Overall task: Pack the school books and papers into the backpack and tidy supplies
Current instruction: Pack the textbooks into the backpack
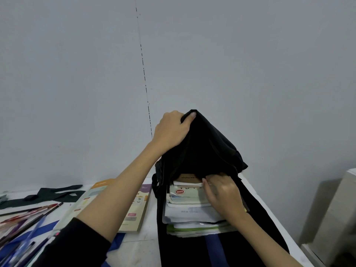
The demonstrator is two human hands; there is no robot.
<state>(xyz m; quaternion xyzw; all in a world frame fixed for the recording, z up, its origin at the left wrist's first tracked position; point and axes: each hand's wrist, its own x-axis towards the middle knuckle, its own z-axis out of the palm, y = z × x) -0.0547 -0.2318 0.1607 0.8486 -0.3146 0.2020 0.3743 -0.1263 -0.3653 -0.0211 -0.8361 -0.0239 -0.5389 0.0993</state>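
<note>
Head view: the black backpack (204,151) lies on the white table (138,247), its mouth facing the person, with a stack of books and papers (190,205) half inside. The left hand (171,130) grips the top flap and holds it high; the right hand (221,193) presses on the stack, fingers apparently curled over the upper books' edge, though that is hard to see. Best to keep the flap taut and push the stack in squarely. One workbook (133,205) and loose pens (28,214) wait to the left.
</note>
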